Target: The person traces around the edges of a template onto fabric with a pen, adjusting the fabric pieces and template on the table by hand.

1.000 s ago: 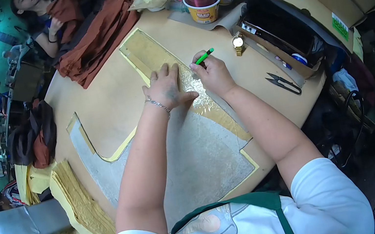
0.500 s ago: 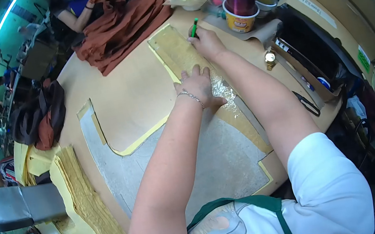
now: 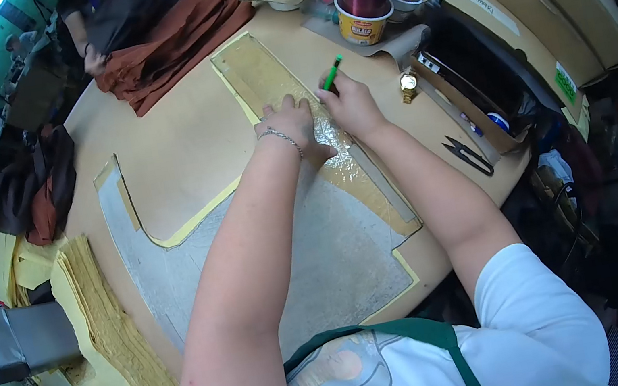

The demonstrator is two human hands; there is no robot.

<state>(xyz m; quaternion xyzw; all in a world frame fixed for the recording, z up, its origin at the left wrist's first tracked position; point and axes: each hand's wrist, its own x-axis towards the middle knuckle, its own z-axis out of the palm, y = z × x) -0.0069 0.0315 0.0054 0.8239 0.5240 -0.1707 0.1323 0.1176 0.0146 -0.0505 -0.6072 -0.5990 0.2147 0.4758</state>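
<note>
A large grey pattern template (image 3: 310,250), patched with tan board and shiny clear tape, lies flat in front of me. Yellow sheet material (image 3: 203,220) shows from under its edges. My left hand (image 3: 289,124), wearing a chain bracelet, rests on the template's narrow arm with fingers spread. To its right, my right hand (image 3: 355,109) grips a green pen (image 3: 333,74) with its fingers closed. This hand is beside the template's right edge; the pen's writing tip is hidden from view.
Thread snips (image 3: 469,156) and a gold watch (image 3: 407,86) lie to the right, near an open cardboard box (image 3: 463,85). Stacked tubs (image 3: 365,26) stand behind. Brown fabric (image 3: 179,51) spreads at the back, touched by another person's hand (image 3: 93,63). Yellow sheets (image 3: 105,317) are stacked left.
My right hand has come down the template's right edge toward me, with the green pen. My left hand stays flat on the template. The view has shifted slightly, and the snips show more fully.
</note>
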